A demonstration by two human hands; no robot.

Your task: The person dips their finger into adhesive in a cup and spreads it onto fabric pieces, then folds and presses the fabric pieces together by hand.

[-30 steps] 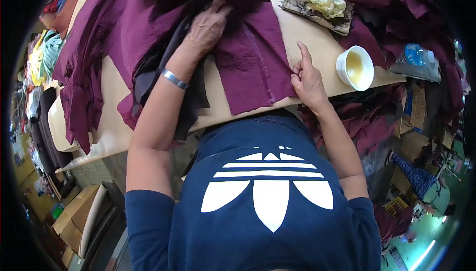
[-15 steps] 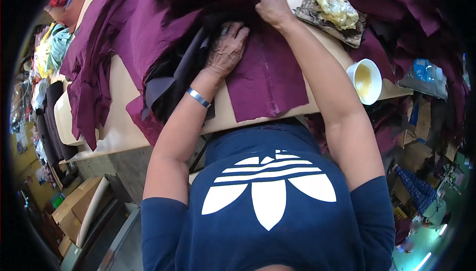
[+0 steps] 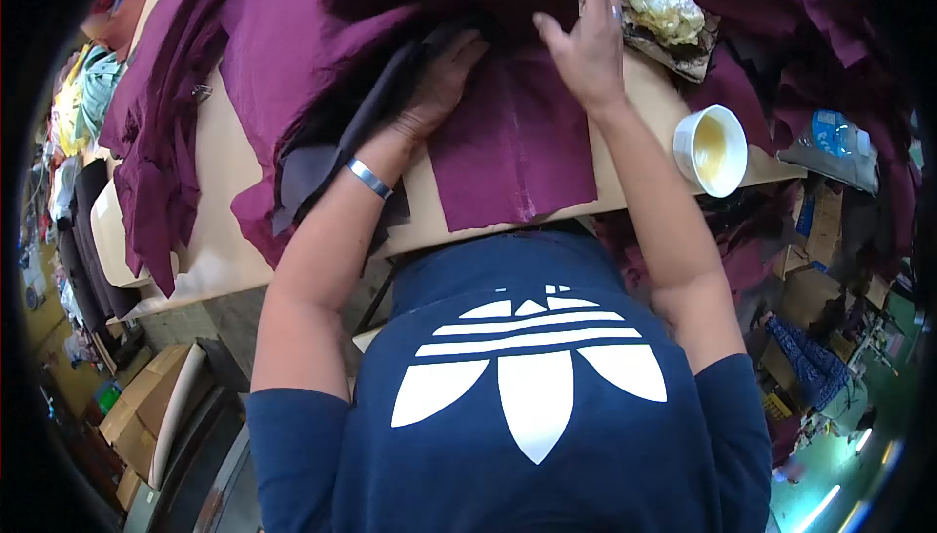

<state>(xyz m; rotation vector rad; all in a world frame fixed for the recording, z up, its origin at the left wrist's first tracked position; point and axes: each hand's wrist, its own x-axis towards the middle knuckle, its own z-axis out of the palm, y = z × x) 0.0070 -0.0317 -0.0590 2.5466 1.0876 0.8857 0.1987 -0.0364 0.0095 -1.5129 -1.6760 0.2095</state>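
My left hand [image 3: 441, 86] lies on the maroon leather-like sheet, its fingers stretched forward; a fold's dark underside [image 3: 381, 99] partly covers the back of the hand. My right hand [image 3: 592, 45] is raised above the maroon sheet, fingers and thumb spread, holding nothing. Below and between the hands, a flat maroon strip [image 3: 512, 157] reaches the table's front edge, with a pale line down it. A large maroon piece [image 3: 283, 55] lies bunched on my left. Close to my right fingers is a yellowish, crumpled lump [image 3: 662, 8] on a dark, stained block [image 3: 688, 60].
A white bowl [image 3: 686, 147] with yellowish liquid stands at the table's right edge. Beyond it are a blue-labelled plastic bottle [image 3: 837, 138] and more maroon pieces [image 3: 810, 6]. The beige table [image 3: 220, 240] shows at left. Cardboard boxes [image 3: 146, 406] stand on the floor below left.
My right hand has moved right and slightly nearer, and its fingers have spread. The dark fold now covers more of my left hand. The view has shifted slightly.
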